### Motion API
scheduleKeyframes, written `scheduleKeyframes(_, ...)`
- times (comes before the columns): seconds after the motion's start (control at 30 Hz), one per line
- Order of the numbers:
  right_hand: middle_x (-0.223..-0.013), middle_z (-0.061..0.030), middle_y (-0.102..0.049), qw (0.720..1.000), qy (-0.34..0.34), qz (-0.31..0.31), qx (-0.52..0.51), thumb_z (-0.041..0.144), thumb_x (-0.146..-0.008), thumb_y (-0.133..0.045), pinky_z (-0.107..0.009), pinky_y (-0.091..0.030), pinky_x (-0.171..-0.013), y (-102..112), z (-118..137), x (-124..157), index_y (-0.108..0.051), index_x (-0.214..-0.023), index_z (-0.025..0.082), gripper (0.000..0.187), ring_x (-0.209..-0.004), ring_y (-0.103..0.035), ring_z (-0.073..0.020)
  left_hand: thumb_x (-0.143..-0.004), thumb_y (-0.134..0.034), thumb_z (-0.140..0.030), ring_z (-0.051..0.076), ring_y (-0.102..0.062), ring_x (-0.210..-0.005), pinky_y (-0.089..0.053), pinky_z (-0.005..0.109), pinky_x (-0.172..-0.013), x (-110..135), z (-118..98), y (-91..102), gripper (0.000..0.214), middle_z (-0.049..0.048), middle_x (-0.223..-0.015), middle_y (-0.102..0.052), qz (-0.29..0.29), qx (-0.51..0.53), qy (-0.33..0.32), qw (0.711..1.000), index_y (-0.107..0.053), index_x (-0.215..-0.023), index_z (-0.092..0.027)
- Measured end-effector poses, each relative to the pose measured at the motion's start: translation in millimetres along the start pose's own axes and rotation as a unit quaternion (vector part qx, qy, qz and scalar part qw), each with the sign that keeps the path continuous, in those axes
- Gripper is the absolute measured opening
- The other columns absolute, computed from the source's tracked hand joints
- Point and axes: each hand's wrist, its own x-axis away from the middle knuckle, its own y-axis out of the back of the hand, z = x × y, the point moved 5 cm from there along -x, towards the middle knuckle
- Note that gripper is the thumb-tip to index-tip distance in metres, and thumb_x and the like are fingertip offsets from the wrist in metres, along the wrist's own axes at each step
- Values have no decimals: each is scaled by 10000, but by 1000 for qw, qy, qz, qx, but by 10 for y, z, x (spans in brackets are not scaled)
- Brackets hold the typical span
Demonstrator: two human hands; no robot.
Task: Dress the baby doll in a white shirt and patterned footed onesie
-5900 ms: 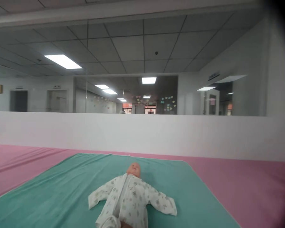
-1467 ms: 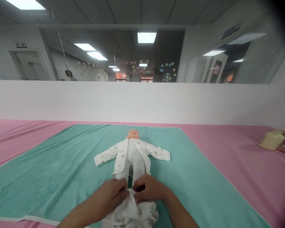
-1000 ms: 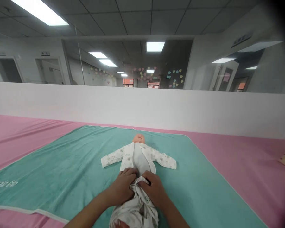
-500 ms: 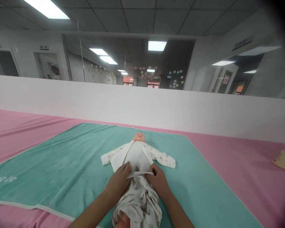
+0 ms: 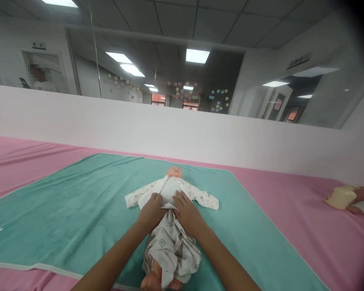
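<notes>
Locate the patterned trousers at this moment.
In the head view, the trousers are at bottom centre, on the doll, with the left hand and right hand at their top edge.

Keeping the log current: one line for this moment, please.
doll: face-up on green towel; jacket: open; trousers: on doll, feet bare; left hand: at waistband; right hand: at waistband

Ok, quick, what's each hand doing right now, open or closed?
Left hand: fingers curled at the trouser waistband; can't tell whether it grips.
Right hand: open, fingers resting on the doll.
</notes>
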Motion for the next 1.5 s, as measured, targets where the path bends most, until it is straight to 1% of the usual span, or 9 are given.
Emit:
scheduleKeyframes(0.17, -1333, -200, -370, 990, -117, 21, 79, 195, -836, -384, -401, -353, -973, -149, -110, -161, -342, -1297, 48, 486, -1231, -347, -272, -762, -434, -156, 205, -530, -911, -390, 282, -713, -147, -125, 79, 125, 70, -984, -563, 11, -78, -90, 993, -449, -881, -195)
scheduleKeyframes(0.3, -937, -115, -600, 974, -194, 58, 106, 114, -829, -334, -340, -453, -718, -118, -229, -270, -530, -1029, 136, 281, -858, -557, -221, -760, -374, -97, 203, -548, -759, -355, 282, -636, -383, -31, 105, 203, 52, -820, -595, 20, -78, -60, 995, -457, -917, -196)
scheduleKeyframes(0.5, -923, -93, -559, 977, -199, -4, 77, 119, -770, -435, -331, -429, -747, 17, -289, -379, -531, -878, 180, 157, -896, -496, -225, -774, -377, -134, 181, -530, -812, -350, 255, -636, -509, 101, 56, 198, 42, -898, -585, -19, -24, -38, 999, -481, -929, -202)
scheduleKeyframes(0.63, -1135, -94, -504, 987, -140, -60, -57, 96, -732, -422, -381, -378, -910, -66, -197, -293, -506, -1086, 189, 376, -1077, -425, -226, -741, -469, -218, 196, -514, -949, -379, 264, -760, -444, 247, -62, 303, 75, -1069, -546, -28, 90, 10, 996, -490, -1041, -176)
scheduleKeyframes(0.77, -1355, -78, -350, 976, -154, -25, -151, 156, -778, -375, -389, -274, -1034, -244, -294, -299, -379, -1284, 179, 506, -1261, -285, -202, -741, -501, -315, 225, -435, -1140, -351, 287, -896, -439, 325, -145, 571, 120, -1295, -437, 9, 201, 58, 978, -356, -1260, -127)
scheduleKeyframes(0.87, -1384, -124, -306, 952, -238, 13, -191, 333, -820, -392, -414, -262, -1029, -324, -497, -348, -303, -1332, 135, 555, -1278, -268, -244, -769, -458, -308, 234, -472, -1099, -362, 297, -872, -492, 313, -104, 490, 100, -1261, -488, -2, 165, 56, 985, -414, -1231, -151)
scheduleKeyframes(1.0, -1251, -154, -459, 930, -307, 42, -200, 466, -808, -414, -383, -363, -895, -316, -678, -374, -380, -1271, 130, 574, -1140, -433, -262, -755, -398, -166, 217, -541, -950, -385, 276, -745, -621, 281, -29, 354, 73, -1047, -612, -7, 59, 20, 998, -527, -1084, -190)
scheduleKeyframes(1.17, -920, -105, -607, 955, -278, 9, -97, 362, -840, -397, -308, -354, -745, -188, -823, -419, -589, -909, 176, 276, -879, -534, -219, -768, -371, -147, 212, -538, -785, -349, 278, -653, -705, 205, 26, 267, 61, -839, -616, -4, 14, -20, 1000, -555, -954, -198)
scheduleKeyframes(1.5, -710, 21, -528, 936, -285, -65, -197, 340, -767, -443, -224, -326, -615, -394, -1040, -342, -529, -779, 192, 172, -670, -460, -133, -743, -469, -233, 169, -499, -879, -387, 249, -761, -633, 229, -25, 136, 41, -973, -515, -12, 108, 1, 994, -531, -850, -177)
